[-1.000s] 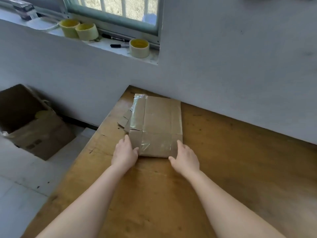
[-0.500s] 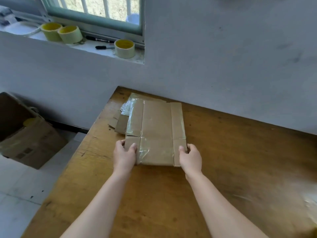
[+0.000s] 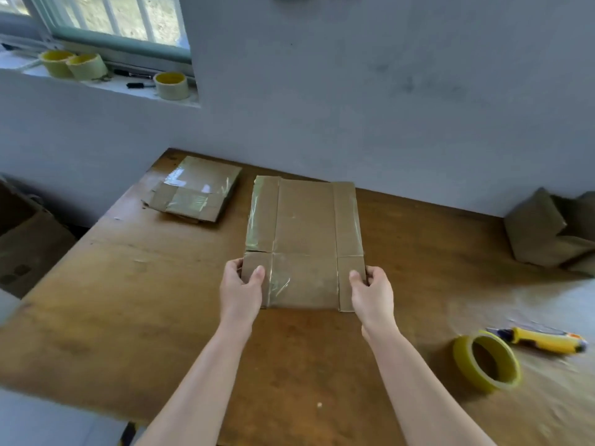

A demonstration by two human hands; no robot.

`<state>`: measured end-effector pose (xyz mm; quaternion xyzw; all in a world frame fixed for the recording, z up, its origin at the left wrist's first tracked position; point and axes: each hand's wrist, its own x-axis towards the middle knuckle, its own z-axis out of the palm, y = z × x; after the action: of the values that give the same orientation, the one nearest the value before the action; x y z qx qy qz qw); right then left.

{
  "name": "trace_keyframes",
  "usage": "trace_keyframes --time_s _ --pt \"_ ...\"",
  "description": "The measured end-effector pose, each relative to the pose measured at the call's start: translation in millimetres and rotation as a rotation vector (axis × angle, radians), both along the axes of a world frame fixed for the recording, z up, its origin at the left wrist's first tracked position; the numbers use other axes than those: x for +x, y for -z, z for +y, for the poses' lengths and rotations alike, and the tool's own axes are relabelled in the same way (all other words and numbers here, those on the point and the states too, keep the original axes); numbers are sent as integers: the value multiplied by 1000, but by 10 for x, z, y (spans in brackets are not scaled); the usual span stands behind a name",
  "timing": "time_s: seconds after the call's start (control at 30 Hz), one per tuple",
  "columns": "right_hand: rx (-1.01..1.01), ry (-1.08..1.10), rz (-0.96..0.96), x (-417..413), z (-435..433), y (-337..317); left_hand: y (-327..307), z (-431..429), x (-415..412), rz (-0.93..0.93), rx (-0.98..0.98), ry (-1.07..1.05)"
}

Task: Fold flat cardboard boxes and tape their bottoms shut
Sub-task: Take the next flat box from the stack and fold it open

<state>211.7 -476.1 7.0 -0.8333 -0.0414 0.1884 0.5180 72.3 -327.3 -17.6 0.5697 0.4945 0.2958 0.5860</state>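
Brown cardboard: a flattened box, banded with clear tape, at mid-table towards the far wall. Left hand pinches its near-left corner, thumb on top, fingers curled round the edge. Right hand clamps the near-right corner the same way. Cannot tell whether the near edge is clear of the wooden table. Far left: small pile of flat boxes. Near right: yellow tape roll, yellow utility knife just beyond it. Far right, by the wall: folded cardboard.
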Motion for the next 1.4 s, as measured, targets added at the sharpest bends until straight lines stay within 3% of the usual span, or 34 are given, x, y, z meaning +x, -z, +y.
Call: trace_keyframes --time_s 0.23,0.63,0.8,1.0,1.2,1.3,1.4 --pt "26 65 -14 241 -923 -110 -101 -862 316 14 32 93" --pt "153 294 -18 541 -1847 -152 -86 -1542 954 87 94 334" --pt "319 355 65 952 -2227 -251 -98 -1815 1348 105 66 347" --pt "408 160 287 1692 -2833 -394 -80 -2308 1923 53 -125 323" --pt "561 -89 348 2294 -3262 -526 -200 -2836 2399 -95 -350 250" --pt "426 -198 226 2520 -3364 -593 -237 -2974 2520 -32 -312 249" --pt "321 -252 85 2689 -3368 -663 -241 -3026 2608 163 -99 292"
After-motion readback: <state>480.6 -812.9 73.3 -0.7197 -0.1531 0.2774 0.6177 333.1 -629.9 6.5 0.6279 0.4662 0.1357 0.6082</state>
